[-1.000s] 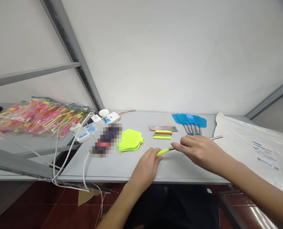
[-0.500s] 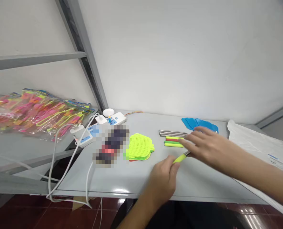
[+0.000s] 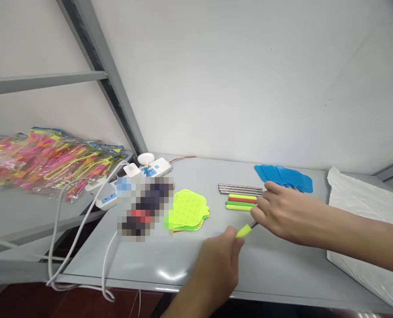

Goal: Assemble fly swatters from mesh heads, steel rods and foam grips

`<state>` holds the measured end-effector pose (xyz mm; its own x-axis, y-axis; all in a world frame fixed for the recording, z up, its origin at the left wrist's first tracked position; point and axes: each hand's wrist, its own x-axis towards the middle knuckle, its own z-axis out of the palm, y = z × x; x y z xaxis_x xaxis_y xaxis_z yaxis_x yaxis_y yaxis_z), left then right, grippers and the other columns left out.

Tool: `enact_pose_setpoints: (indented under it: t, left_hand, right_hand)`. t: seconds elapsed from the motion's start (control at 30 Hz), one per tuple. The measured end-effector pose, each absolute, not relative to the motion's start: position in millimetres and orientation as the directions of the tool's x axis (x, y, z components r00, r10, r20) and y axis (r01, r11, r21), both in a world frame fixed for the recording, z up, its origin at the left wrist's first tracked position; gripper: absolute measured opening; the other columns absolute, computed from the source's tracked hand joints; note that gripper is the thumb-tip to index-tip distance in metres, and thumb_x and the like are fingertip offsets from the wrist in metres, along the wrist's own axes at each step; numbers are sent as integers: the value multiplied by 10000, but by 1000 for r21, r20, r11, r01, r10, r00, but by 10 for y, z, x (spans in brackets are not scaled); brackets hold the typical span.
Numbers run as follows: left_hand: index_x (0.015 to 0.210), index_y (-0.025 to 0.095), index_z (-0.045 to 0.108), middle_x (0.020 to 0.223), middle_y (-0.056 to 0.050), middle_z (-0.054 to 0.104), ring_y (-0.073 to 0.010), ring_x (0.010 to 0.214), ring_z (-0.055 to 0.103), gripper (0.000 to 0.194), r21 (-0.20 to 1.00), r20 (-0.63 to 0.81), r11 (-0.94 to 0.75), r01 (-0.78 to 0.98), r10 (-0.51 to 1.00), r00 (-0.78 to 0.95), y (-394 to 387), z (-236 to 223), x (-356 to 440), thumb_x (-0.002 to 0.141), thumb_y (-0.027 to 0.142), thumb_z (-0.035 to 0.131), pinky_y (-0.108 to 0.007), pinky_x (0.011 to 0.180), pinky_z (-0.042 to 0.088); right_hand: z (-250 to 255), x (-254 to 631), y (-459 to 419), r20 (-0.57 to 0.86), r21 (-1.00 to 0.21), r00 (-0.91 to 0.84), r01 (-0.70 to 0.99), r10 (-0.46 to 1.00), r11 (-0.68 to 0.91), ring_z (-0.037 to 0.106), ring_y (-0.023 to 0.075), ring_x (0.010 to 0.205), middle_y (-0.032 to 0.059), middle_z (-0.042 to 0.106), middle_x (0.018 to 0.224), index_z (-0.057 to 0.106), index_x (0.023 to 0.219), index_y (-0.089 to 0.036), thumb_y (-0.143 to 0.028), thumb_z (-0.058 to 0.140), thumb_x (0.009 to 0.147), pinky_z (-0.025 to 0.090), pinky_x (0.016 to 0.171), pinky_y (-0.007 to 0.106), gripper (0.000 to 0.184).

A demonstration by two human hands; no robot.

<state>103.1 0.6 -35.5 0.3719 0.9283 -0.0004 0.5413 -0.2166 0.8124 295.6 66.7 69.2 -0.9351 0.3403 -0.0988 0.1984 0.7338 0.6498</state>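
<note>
My left hand (image 3: 218, 260) is closed round a yellow-green fly swatter handle (image 3: 243, 231), whose tip shows past the thumb. A thin metal rod (image 3: 254, 224) comes out of the handle's far end, and the curled fingers of my right hand (image 3: 281, 210) grip it, hiding most of its length. Beyond them lie several loose handles (image 3: 240, 203) in yellow, red and green. Behind those, a row of metal rods (image 3: 238, 188) rests on the table. Stacked yellow-green swatter heads (image 3: 189, 207) sit to the left, and blue swatter heads (image 3: 279, 176) fan out at the back.
White power strips (image 3: 159, 167) with cables (image 3: 80, 236) occupy the table's left side, near a pixelated dark and red item (image 3: 146, 207). Bagged colourful goods (image 3: 54, 161) fill the left shelf. White plastic sheeting (image 3: 365, 221) covers the right end. A grey metal post (image 3: 113, 92) rises at left.
My right hand's fingers, stretched over the rod before, are now curled round it. My left hand keeps hold of the handle. The whole view has shifted slightly.
</note>
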Motion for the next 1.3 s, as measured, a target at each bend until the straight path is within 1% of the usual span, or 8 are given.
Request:
enact_pose_setpoints:
  t: [0.27,0.37,0.5,0.57,0.67,0.77,1.0,1.3]
  left_hand:
    - [778,239,348,626,11,491,-166,533,371,255,762,-52,-142,632,959,278,-233,-99,1067,997,356,292,-306,540,150]
    - [816,235,432,692,5,518,-169,628,434,266,830,-129,-40,556,956,262,-431,-80,943,996,399,325,-277,564,214]
    - [805,219,469,694,28,490,-139,652,447,263,945,-154,105,310,978,138,-586,-245,749,971,414,411,-239,581,284]
    - [757,218,422,589,68,387,-107,519,379,285,983,-168,165,85,985,37,-574,-376,661,960,418,428,-227,514,275]
    - [729,223,379,501,97,321,-83,392,306,322,951,-193,175,-256,980,-45,-491,-533,555,956,449,413,-223,436,258]
    - [710,206,400,507,82,394,-63,375,338,375,898,-171,110,-426,980,-106,-423,-592,492,933,500,468,-212,427,256]
    - [623,192,360,471,91,322,-28,367,215,500,810,-193,76,-582,971,-141,-379,-514,405,899,583,504,-201,439,215]
    - [818,196,459,490,110,307,-45,361,197,400,784,-202,-8,-620,942,-267,-263,-529,559,949,570,407,-210,425,195]
  right_hand:
    - [514,3000,594,3,565,-965,218,262,796,445,179,511,20,527,578,514,715,-210,-98,463,843,321,673,380,177]
    - [424,2832,576,23,466,-986,158,167,871,532,190,618,18,579,659,533,752,-207,-104,431,891,363,851,439,201]
    - [288,2517,706,122,380,-988,134,94,915,577,275,1089,113,658,1097,580,1112,-188,-212,488,932,244,1072,542,203]
    - [183,2368,833,216,329,-960,243,178,913,391,328,1339,173,514,1379,442,1354,-182,-341,582,902,250,1088,558,499]
    - [-14,2174,977,287,180,-895,400,341,899,239,321,1432,190,330,1528,204,1505,-160,-484,622,855,289,1105,532,838]
    - [-207,2041,996,275,33,-854,468,442,883,228,280,1442,200,251,1558,32,1536,-110,-565,522,887,339,1106,481,932]
    - [-527,1997,875,219,132,-918,364,331,922,364,305,1380,159,466,1449,479,1386,-133,-409,448,969,311,1103,571,502]
    - [-266,2268,747,443,276,-892,235,94,932,569,309,1178,177,655,1214,544,1264,-84,-45,410,909,374,1031,570,381]
